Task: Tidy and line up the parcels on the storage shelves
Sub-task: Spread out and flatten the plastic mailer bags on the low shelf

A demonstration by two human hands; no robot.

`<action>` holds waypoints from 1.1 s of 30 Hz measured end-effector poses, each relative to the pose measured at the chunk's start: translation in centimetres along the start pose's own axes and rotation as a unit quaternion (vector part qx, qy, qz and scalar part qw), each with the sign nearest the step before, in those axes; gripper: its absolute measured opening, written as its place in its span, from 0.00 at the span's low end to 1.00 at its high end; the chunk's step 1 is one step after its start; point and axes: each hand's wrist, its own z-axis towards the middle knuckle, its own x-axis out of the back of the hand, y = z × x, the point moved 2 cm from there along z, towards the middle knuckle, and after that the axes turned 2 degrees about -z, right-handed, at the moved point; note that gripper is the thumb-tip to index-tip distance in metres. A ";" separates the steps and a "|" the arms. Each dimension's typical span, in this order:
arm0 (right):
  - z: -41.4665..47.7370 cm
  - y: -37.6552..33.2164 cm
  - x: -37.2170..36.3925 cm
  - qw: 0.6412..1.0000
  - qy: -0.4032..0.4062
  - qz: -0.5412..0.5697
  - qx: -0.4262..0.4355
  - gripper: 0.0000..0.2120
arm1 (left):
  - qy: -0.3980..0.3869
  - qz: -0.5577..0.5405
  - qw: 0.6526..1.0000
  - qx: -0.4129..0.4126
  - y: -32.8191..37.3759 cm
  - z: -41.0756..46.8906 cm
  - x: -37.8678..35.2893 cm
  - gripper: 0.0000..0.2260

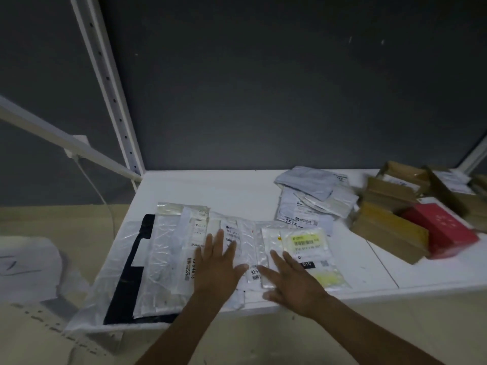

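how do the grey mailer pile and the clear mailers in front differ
The clear mailers lie flat in an overlapped row at the front edge, under the left hand and right hand; the grey mailer pile is crumpled, further back, untouched. Both bear labels.

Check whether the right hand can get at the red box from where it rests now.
Probably yes. The right hand lies flat on the yellow-labelled mailer, holding nothing. Only bare shelf and a low brown box lie between it and the red box, whose top is uncovered.
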 end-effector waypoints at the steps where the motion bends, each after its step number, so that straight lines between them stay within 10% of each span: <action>1: -0.2 -0.2 0.4 0.999 -0.022 0.027 0.010 0.46 | 0.006 0.016 1.000 0.009 0.0 -0.1 0.4 0.36; 13: -2.5 11.4 5.9 0.981 0.181 0.074 -0.015 0.45 | 0.057 -0.033 0.997 -0.041 12.0 7.7 2.4 0.23; 18: -2.0 22.1 6.1 0.987 0.146 0.019 -0.070 0.24 | 0.040 -0.043 0.998 -0.021 18.3 13.0 2.3 0.24; 33: 0.8 33.3 1.7 0.969 0.234 0.061 -0.048 0.20 | 0.082 -0.112 0.990 0.025 25.8 26.3 -5.1 0.29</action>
